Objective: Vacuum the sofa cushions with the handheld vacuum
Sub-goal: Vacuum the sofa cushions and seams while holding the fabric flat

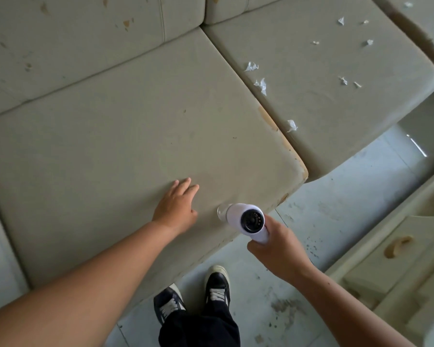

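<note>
A worn beige sofa fills the upper part of the view. Its near seat cushion lies under my left hand, which rests flat on it with the fingers spread. My right hand grips the handle of a white handheld vacuum, whose clear nozzle touches the cushion's front right edge. The far seat cushion carries several white paper scraps.
The sofa's back cushions run along the top. A pale tiled floor lies to the right and below, with my dark shoes on it. A cream cabinet with a curved drawer handle stands at the right.
</note>
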